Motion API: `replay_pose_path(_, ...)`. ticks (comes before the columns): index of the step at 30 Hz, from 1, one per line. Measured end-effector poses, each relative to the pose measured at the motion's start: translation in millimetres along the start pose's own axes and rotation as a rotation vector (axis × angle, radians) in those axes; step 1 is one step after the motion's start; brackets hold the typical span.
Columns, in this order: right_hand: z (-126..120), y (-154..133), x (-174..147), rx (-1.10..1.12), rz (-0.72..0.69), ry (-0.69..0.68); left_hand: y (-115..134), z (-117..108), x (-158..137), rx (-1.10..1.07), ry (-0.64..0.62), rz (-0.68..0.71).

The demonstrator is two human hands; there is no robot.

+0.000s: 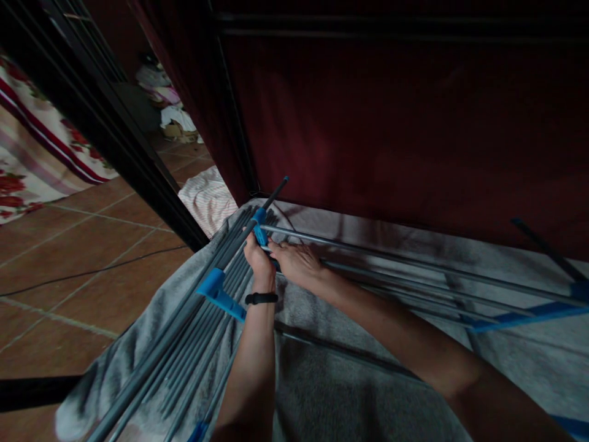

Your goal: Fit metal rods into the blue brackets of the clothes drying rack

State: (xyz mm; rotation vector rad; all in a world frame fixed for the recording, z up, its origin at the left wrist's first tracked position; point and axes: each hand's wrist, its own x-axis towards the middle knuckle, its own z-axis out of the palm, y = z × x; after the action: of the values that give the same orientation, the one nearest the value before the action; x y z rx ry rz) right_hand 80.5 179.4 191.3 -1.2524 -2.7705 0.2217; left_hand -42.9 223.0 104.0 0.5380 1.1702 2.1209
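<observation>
My left hand [259, 258] grips the blue bracket [260, 226], blanket [331, 393]'s far-left corner; right hand [297, 262], can't tell. Probably light, stiff; grab there.

a slim black band [261, 299] circles the left wrist [264, 285]; both forearms [251, 356] are bare.

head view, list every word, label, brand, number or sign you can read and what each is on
None: no text can be read in this view.
Blue joints and gray rods: no lettering shows.
Black wristband: no brand or number can be made out.
Floral cloth: flowers and stripes, no words seen.
Background pile: too dark and small to tell.
</observation>
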Motion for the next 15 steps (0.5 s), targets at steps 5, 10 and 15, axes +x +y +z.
replay_pose_path(5, 2.1, -7.7, 5.6, -0.012, 0.055, 0.018, 0.8, -2.8, 0.0, 0.051, 0.095, -0.007)
replay_pose_path(10, 4.2, -7.0, 5.5, -0.087, 0.005, 0.027, 0.8, -2.1, -0.8, 0.027, 0.005, -0.028)
replay_pose_path(15, 4.4, -14.8, 8.4, -0.059, 0.008, 0.063, 1.3, -3.1, 5.4, 0.000, -0.050, -0.072)
